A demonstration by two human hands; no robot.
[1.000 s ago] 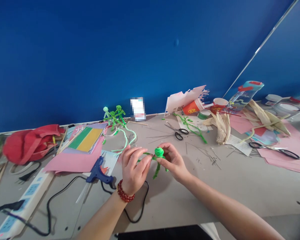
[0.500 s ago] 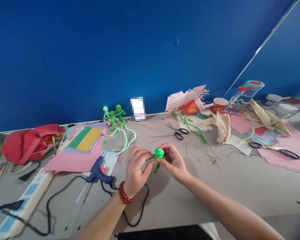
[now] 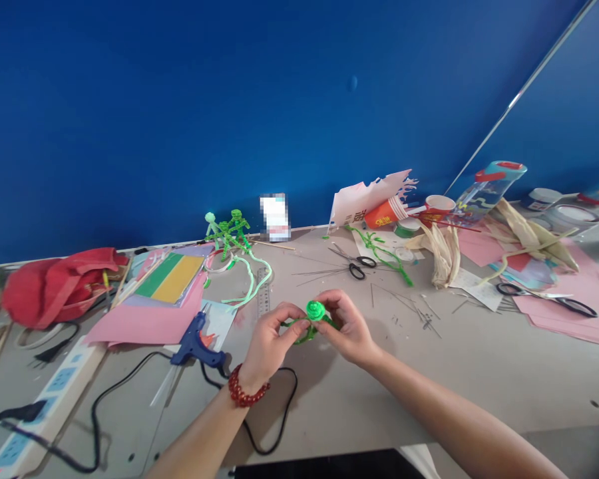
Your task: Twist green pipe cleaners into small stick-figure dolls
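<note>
My left hand (image 3: pixel 274 342) and my right hand (image 3: pixel 347 326) meet above the tabletop, and their fingertips pinch a small green pipe-cleaner figure (image 3: pixel 312 319) between them. Its coiled round head (image 3: pixel 316 310) sits on top, and its bent limbs curl under my fingers. A red beaded bracelet (image 3: pixel 242 389) circles my left wrist. Just below my left hand lies a blue hot glue gun (image 3: pixel 194 342), with its black cord looping past that wrist.
Pink paper (image 3: pixel 144 326) and a red bag (image 3: pixel 60 286) lie to the left, with a white power strip (image 3: pixel 50 392) in front. Several green pipe-cleaner figures (image 3: pixel 227 229) stand at the back. Black-handled scissors (image 3: pixel 357 266) and scattered wire lie to the right.
The figure's lower limb no longer hangs down and is now bent up between my hands. My hands have drawn closer together, and the left wrist has turned slightly.
</note>
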